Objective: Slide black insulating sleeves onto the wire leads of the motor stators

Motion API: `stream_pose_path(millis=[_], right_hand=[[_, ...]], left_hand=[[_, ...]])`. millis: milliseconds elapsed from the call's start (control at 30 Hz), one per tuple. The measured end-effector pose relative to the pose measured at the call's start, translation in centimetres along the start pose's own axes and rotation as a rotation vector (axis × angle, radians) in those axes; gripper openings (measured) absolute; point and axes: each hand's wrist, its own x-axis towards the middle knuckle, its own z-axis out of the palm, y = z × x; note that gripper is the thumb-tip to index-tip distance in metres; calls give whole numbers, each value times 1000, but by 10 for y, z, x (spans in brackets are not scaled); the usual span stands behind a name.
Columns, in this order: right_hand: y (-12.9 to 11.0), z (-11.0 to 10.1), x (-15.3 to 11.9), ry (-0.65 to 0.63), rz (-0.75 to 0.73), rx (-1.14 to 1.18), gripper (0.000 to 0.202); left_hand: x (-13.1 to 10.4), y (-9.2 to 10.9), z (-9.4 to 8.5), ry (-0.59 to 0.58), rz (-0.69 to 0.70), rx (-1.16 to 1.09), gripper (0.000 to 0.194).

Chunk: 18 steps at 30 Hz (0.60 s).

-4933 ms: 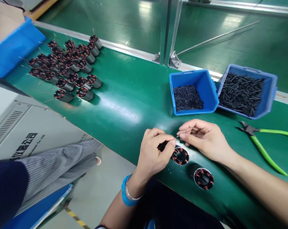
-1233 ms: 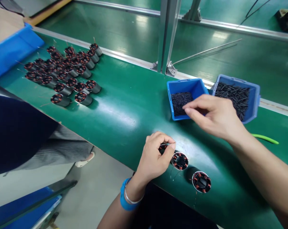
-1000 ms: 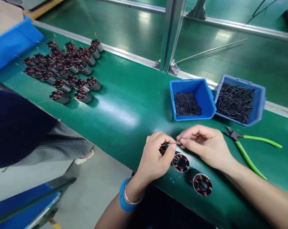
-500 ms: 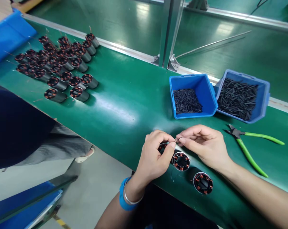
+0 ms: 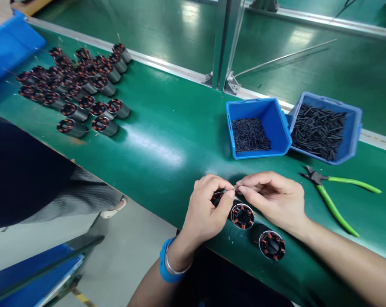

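My left hand (image 5: 207, 211) is closed in a pinch of thumb and forefinger over a motor stator (image 5: 216, 198) that it partly hides. Between the fingertips shows a thin wire (image 5: 235, 188), its lower end hidden. My right hand (image 5: 274, 198) pinches the same wire from the other side, its fingertips almost touching the left ones. Just below the hands stands a second stator (image 5: 243, 216), with copper windings inside a dark ring. A third stator (image 5: 272, 246) is nearer the table's front edge, beside my right forearm.
Blue bin (image 5: 258, 128) and paler bin (image 5: 323, 128) hold short black tubes. Green-handled cutters (image 5: 333, 204) lie open at right. Many stators (image 5: 74, 85) with upright wires crowd the left of the green table (image 5: 167, 115). A metal post (image 5: 226, 47) rises behind; another person (image 5: 26, 170) is at left.
My right hand has turned slightly, its knuckles shifting right, while its fingertips stay at the wire. The left hand keeps its pinch almost unmoved.
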Motion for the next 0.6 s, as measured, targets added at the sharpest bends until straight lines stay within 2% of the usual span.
stream_pose_path(millis=[333, 500, 600], right_hand=[[5, -2, -1, -6, -121, -76, 12], [1, 0, -2, -49, -132, -122, 7], [0, -4, -6, -87, -148, -231, 3]], left_hand=[[0, 0, 0, -4, 6, -17, 8], [0, 2, 0, 13, -3, 0, 9], [-1, 6, 2, 33, -11, 4, 9]])
